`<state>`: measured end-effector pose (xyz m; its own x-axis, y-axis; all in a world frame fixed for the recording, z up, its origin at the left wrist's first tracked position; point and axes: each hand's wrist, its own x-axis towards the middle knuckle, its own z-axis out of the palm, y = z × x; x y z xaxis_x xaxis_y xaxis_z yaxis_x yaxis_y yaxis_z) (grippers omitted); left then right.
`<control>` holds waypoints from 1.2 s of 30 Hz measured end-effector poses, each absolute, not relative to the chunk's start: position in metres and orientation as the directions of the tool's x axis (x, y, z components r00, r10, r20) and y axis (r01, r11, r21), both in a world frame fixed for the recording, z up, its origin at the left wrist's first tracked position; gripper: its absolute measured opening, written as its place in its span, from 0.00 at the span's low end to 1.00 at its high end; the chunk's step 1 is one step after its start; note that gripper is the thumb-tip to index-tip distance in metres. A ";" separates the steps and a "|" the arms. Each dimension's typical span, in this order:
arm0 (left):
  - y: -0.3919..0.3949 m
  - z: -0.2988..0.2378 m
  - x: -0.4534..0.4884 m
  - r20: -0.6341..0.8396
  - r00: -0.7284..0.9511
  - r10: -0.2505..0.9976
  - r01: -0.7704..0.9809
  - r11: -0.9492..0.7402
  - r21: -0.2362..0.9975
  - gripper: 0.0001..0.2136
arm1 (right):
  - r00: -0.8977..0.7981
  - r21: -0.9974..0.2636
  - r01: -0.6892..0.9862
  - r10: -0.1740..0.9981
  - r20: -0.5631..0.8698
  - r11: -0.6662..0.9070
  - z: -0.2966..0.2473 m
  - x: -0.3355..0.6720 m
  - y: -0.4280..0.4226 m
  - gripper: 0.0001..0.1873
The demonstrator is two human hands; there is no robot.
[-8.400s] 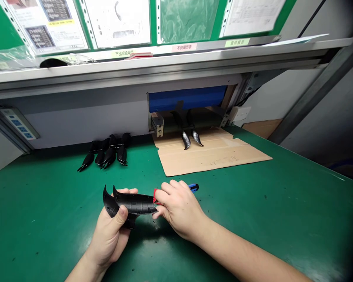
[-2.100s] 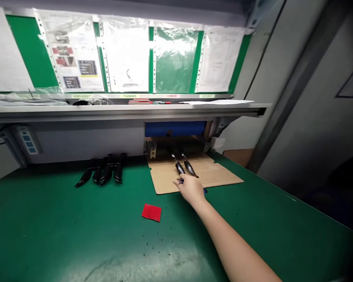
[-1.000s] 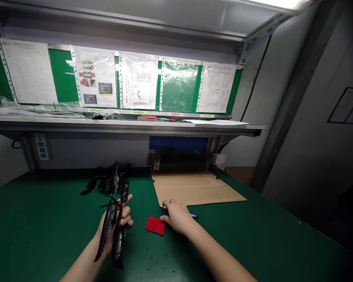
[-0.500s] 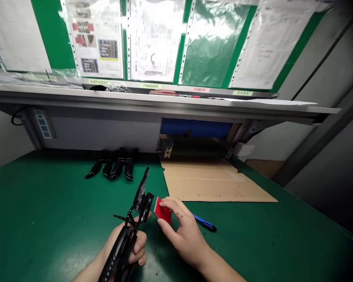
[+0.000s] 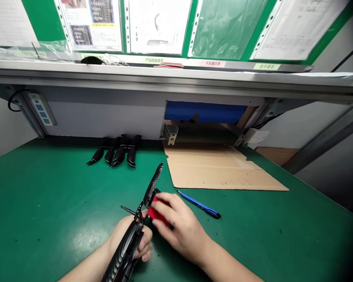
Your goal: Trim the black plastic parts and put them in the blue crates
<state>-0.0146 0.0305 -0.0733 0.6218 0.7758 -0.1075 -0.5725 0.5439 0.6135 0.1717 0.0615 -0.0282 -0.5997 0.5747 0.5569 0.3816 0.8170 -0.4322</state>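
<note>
A long black ribbed plastic part (image 5: 125, 246) with narrow jointed pieces slants up from the bottom edge of the head view. My left hand (image 5: 143, 242) is closed around its middle, fingers curled on the right side. Between the thumb and fingers of my right hand (image 5: 186, 229) is a flat red pad (image 5: 155, 213), partly covered by the fingers. The pad is up against the upper section of the black part, beside its ribbed tip; the exact contact is hidden. A blue pen (image 5: 200, 203) lies just beyond my right hand.
Several glossy black curved parts (image 5: 120, 152) lie at the back of the green table (image 5: 53, 196). A cardboard sheet (image 5: 223, 174) lies at back right, before a blue-topped opening (image 5: 206, 111). A metal shelf edge (image 5: 135, 80) spans above, with a power strip (image 5: 41, 109) at left.
My right hand has brought the red pad leftward, from a small gap to against the black part. The camera view has shifted down and closer; the left hand keeps its hold.
</note>
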 end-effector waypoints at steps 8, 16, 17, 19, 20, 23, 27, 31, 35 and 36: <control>0.030 -0.072 -0.014 -0.076 0.628 0.774 -0.573 0.527 0.627 0.14 | -0.635 -0.436 0.342 0.546 0.546 0.833 -0.028 0.175 0.062 0.16; 0.030 -0.071 -0.016 -0.094 0.613 0.784 -0.552 0.510 0.659 0.15 | -0.631 -0.448 0.353 0.562 0.534 0.822 -0.027 0.173 0.061 0.16; 0.031 -0.072 -0.016 -0.099 0.618 0.780 -0.542 0.514 0.664 0.15 | -0.610 -0.452 0.370 0.579 0.541 0.812 -0.026 0.173 0.061 0.15; 0.031 -0.072 -0.016 -0.112 0.620 0.777 -0.527 0.518 0.673 0.15 | -0.577 -0.452 0.397 0.601 0.554 0.799 -0.025 0.173 0.060 0.15; 0.031 -0.071 -0.016 -0.119 0.619 0.776 -0.522 0.520 0.676 0.15 | -0.592 -0.443 0.392 0.589 0.550 0.807 -0.025 0.173 0.060 0.15; 0.029 -0.072 -0.016 -0.138 0.601 0.788 -0.520 0.515 0.681 0.16 | -0.629 -0.435 0.369 0.565 0.534 0.822 -0.026 0.174 0.061 0.16; 0.029 -0.072 -0.015 -0.159 0.566 0.809 -0.531 0.505 0.681 0.14 | -0.605 -0.466 0.397 0.607 0.515 0.791 -0.028 0.174 0.062 0.15; 0.030 -0.071 -0.014 -0.166 0.573 0.802 -0.526 0.516 0.676 0.15 | -0.597 -0.472 0.390 0.607 0.525 0.791 -0.027 0.174 0.062 0.15; 0.029 -0.070 -0.013 -0.163 0.585 0.794 -0.527 0.525 0.668 0.14 | -0.625 -0.448 0.378 0.581 0.522 0.810 -0.027 0.175 0.063 0.14; 0.028 -0.070 -0.013 -0.158 0.583 0.797 -0.531 0.521 0.668 0.12 | -0.636 -0.444 0.374 0.573 0.516 0.814 -0.028 0.176 0.065 0.14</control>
